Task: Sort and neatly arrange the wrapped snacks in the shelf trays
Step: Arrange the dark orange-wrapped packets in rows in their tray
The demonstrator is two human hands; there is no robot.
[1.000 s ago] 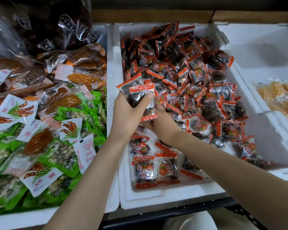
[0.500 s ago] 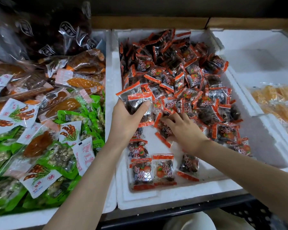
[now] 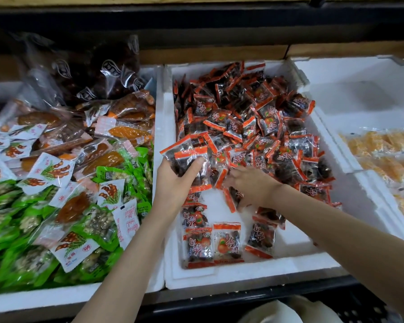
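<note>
While left hand (image 3: 173, 186) clasps packet stack (image 3: 184, 157) in curled fingers, right hand (image 3: 253, 186) pinches loose packet (image 3: 230, 201) under its fingertips.

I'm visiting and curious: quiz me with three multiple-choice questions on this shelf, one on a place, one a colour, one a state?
1. Where do the yellow snacks lie? A at the left; B in the middle; C at the right.
2. What colour edges the packets in the middle tray? A blue; B red; C green.
3. What is the left hand doing? A holding a bunch of packets; B resting flat on a rim; C pointing upward.
Answers: C, they lie at the picture's right edge; B, red strips edge them; A, its fingers curl round the bunch.
</note>
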